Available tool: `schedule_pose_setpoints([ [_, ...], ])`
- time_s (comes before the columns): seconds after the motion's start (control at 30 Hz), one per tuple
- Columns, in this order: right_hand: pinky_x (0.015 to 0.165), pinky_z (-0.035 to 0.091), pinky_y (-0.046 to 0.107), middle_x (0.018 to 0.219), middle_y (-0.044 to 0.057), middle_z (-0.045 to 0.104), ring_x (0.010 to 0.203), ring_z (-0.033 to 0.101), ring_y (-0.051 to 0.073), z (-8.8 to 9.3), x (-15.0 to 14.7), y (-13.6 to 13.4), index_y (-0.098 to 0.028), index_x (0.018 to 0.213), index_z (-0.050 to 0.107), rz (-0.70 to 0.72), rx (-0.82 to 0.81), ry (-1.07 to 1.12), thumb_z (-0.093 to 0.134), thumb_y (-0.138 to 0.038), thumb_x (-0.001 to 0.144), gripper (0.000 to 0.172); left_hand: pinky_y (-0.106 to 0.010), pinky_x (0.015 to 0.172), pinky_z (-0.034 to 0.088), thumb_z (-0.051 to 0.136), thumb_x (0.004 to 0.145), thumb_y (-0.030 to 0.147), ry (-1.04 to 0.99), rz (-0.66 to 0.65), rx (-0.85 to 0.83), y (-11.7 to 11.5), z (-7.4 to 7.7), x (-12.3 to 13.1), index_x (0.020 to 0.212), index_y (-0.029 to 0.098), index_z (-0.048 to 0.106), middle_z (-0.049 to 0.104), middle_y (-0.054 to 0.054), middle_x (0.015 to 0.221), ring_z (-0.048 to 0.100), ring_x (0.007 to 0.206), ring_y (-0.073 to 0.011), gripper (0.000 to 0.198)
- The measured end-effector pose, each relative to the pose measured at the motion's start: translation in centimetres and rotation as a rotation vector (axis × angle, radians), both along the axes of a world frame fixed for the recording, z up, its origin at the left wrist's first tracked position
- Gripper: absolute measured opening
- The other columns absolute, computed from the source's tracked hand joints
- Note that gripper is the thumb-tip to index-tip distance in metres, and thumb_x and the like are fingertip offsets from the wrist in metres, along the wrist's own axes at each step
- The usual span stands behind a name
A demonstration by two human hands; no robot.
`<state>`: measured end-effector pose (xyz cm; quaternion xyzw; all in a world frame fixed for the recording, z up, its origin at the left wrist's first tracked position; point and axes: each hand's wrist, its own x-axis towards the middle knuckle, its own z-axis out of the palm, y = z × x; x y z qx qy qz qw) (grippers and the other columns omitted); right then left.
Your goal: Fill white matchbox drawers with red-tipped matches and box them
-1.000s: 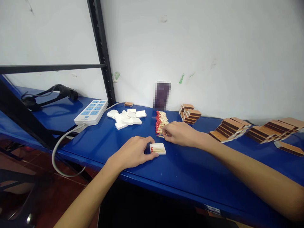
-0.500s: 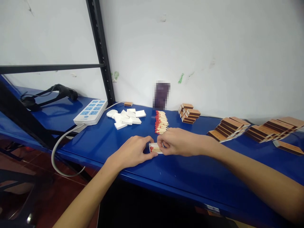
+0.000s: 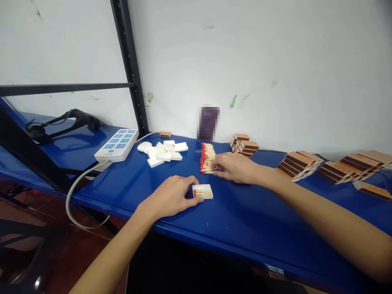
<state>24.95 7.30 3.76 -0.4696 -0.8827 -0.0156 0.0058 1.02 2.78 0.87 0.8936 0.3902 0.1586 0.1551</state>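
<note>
A small white matchbox tray (image 3: 209, 187) lies on the blue shelf, with several red-headed matches (image 3: 202, 193) inside along its near side. My left hand (image 3: 172, 195) grips the tray's left end between thumb and fingers. Farther back is a heap of loose matches (image 3: 207, 153), their red heads mostly to the left. At the heap's near right edge, my right hand (image 3: 231, 166) has its thumb and fingers pinched on the stick ends. How many sticks are in the pinch is hidden.
White tray-like pieces (image 3: 164, 156) are piled at the left, near a power strip (image 3: 118, 143). Brown matchbox sleeves stand in stacks (image 3: 245, 143) along the right, with a larger stack (image 3: 300, 163) farther over. A black metal post (image 3: 130, 61) rises at the left.
My right hand has moved from the tray back to the heap of matches, uncovering the tray's right end. My left hand stays on the tray.
</note>
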Motion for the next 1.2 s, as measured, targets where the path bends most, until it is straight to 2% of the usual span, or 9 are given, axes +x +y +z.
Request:
schedule_pose_setpoints([
  [0.13,0.066,0.038,0.028,0.093,0.004,0.069,0.084,0.061,0.020,-0.7,-0.2,0.2,-0.022,0.088,0.064,0.009,0.004,0.011,0.053,-0.026,0.086,0.012,-0.025,0.054,0.032,0.057,0.086,0.050,0.005,-0.001,0.003,0.0,-0.1,0.0,0.105,0.022,0.061,0.057,0.003,0.068,0.054,0.061,-0.0162,0.034],
  [0.73,0.058,0.032,0.026,0.082,0.004,0.067,0.074,0.058,0.018,-1.0,-1.1,0.1,-0.021,0.079,0.059,-0.046,0.021,0.012,0.049,-0.030,0.089,0.016,-0.025,0.055,0.032,0.057,0.086,0.050,0.015,0.009,0.010,-0.2,0.1,0.0,0.109,0.023,0.060,0.057,0.002,0.067,0.055,0.063,-0.0174,0.036],
  [1.0,0.057,0.030,0.026,0.088,0.005,0.068,0.075,0.059,0.018,-1.1,-1.9,-0.6,-0.021,0.087,0.060,-0.104,0.015,-0.060,0.045,-0.028,0.091,0.017,-0.025,0.054,0.033,0.056,0.087,0.049,0.019,0.008,0.016,-0.2,0.1,0.1,0.107,0.022,0.060,0.057,0.002,0.068,0.055,0.062,-0.0169,0.035],
  [1.2,0.056,0.030,0.028,0.089,0.008,0.068,0.077,0.061,0.020,-1.1,-1.8,-0.7,-0.019,0.089,0.060,-0.081,0.040,-0.086,0.042,-0.031,0.094,0.023,-0.025,0.055,0.033,0.055,0.087,0.051,0.028,0.009,0.006,-0.3,0.3,0.1,0.108,0.022,0.060,0.058,0.001,0.068,0.056,0.063,-0.0180,0.036],
])
